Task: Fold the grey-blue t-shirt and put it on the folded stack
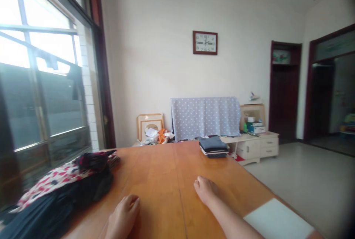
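My left hand rests on the wooden table with its fingers curled in, and nothing shows in it. To its left lies a loose heap of clothes: a dark garment, a white piece with red and black spots, and a dark red and black bundle on top. Farther right, my right hand also lies closed on the tabletop, holding nothing that I can see. Beyond it, near the far edge, sits a neat stack of folded clothes, grey-blue on top.
A pale flat sheet lies at the table's right edge. Behind the table stand a low white cabinet and something covered by a dotted blue cloth. Picture frames lean on the wall, with a wall clock above. Windows are at left.
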`<state>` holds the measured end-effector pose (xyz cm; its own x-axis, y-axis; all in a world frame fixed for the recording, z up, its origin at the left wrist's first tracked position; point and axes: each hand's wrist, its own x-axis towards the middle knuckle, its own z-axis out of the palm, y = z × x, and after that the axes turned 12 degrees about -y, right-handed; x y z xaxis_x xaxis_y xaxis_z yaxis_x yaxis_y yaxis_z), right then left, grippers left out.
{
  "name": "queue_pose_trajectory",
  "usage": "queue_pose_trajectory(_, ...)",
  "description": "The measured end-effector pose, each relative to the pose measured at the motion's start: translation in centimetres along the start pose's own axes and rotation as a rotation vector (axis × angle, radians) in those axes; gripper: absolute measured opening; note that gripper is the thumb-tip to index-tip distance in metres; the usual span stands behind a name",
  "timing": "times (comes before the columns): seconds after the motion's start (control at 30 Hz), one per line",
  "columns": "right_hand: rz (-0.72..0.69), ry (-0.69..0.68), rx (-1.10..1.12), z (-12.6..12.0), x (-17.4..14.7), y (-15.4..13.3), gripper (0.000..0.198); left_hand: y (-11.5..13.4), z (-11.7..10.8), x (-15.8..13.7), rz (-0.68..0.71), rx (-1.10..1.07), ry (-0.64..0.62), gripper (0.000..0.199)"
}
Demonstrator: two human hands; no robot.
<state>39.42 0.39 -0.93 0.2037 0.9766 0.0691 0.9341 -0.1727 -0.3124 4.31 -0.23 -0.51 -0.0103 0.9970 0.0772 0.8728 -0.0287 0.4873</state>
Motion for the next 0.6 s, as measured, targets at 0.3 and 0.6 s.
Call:
queue_pose_trajectory(0.3, -0.07, -0.113, 0.061, 2.6, 2.7, 2.6, 0.031, 0.5, -0.8, -3.1, -0.04, -0.002, -0.003, 0.027)
queue_pose_trajectory(0.6, -0.103, -0.214, 0.147, 4.0, 4.8, 4.9, 0.039, 0.7, -0.3, -3.4, -0.052, 0.01, -0.02, 0.028)
